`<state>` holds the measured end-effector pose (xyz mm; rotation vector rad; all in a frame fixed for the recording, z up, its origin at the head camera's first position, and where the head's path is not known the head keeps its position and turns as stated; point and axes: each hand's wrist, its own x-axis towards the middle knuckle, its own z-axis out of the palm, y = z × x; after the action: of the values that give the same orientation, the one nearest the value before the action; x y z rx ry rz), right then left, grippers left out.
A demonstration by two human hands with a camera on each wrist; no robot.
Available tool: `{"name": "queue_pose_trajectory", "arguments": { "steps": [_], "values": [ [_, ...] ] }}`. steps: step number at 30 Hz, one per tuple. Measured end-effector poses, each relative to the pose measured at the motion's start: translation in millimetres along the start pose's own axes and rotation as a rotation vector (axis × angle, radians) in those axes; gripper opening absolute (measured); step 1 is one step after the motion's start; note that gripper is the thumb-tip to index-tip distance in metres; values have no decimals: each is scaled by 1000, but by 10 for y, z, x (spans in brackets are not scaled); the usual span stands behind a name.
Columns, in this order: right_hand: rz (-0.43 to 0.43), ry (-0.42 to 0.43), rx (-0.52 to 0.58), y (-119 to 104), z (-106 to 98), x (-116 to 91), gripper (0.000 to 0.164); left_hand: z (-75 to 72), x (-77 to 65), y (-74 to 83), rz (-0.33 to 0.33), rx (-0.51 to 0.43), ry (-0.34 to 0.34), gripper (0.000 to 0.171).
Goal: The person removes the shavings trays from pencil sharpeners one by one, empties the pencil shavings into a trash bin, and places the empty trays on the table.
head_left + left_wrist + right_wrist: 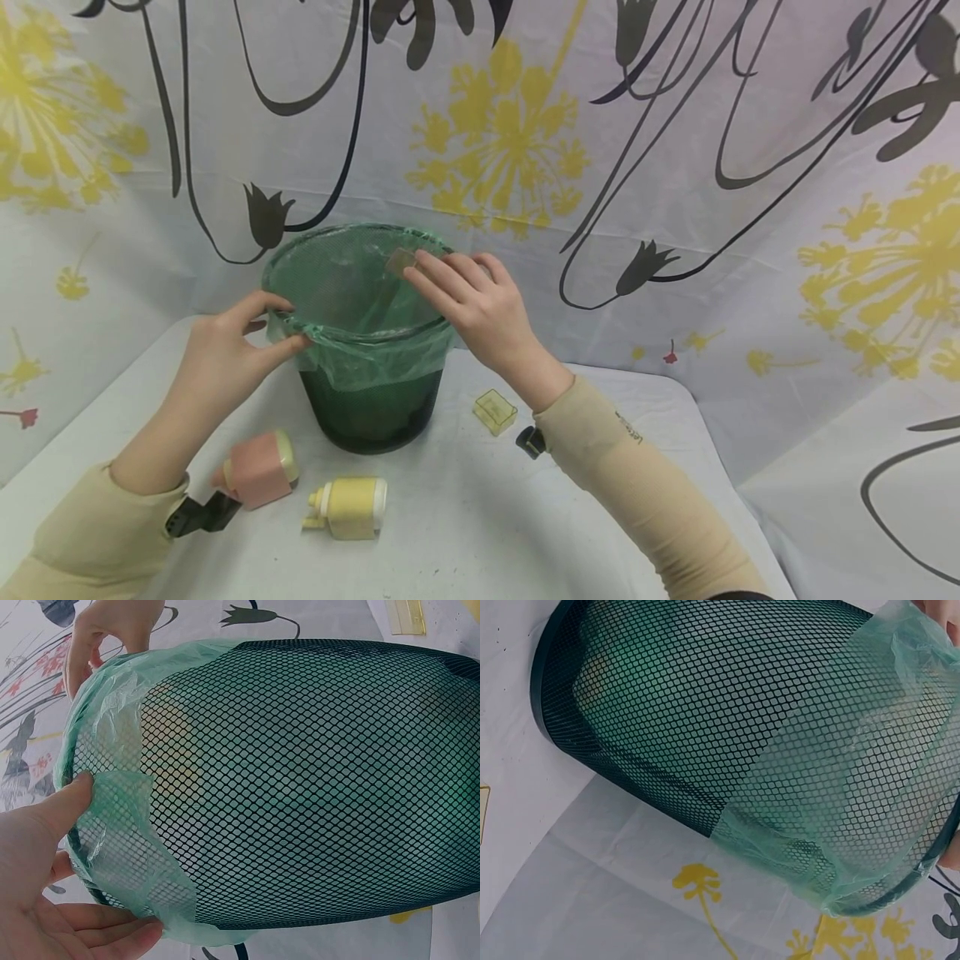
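Note:
A dark green mesh wastebasket (pixel 372 417) stands upright, lined with a thin green plastic bag (pixel 352 367) folded over its rim. At the left of the rim my left hand (pixel 225 354) grips the edge and the bag, thumb and fingers spread along it. My right hand (pixel 476 304) is above the right side of the rim. It pinches a small see-through brownish plastic piece (pixel 400 262) over the opening; the fingers hide part of it. In the left wrist view, a blurred orange-tan patch (pixel 174 742) shows through the mesh.
A small clear yellow plastic box (pixel 495 412) lies right of the wastebasket. In front are a pink bottle-like object (pixel 258 469) and a yellow one (pixel 352 508), both on their sides on the white table (pixel 480 533). A flower-patterned curtain (pixel 675 208) hangs close behind.

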<state>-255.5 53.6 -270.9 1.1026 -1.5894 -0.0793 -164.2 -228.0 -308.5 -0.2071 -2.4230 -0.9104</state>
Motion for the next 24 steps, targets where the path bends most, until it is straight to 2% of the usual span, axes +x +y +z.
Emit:
{"name": "queue_pose_trajectory", "arguments": {
  "steps": [9,24],
  "values": [
    [-47,30,-40,28,-22,29,41,10,-3,-1,17,-4,14,35],
    [-138,33,-99,112,-26,94,43,7,15,-19,31,-10,18,34]
  ]
}}
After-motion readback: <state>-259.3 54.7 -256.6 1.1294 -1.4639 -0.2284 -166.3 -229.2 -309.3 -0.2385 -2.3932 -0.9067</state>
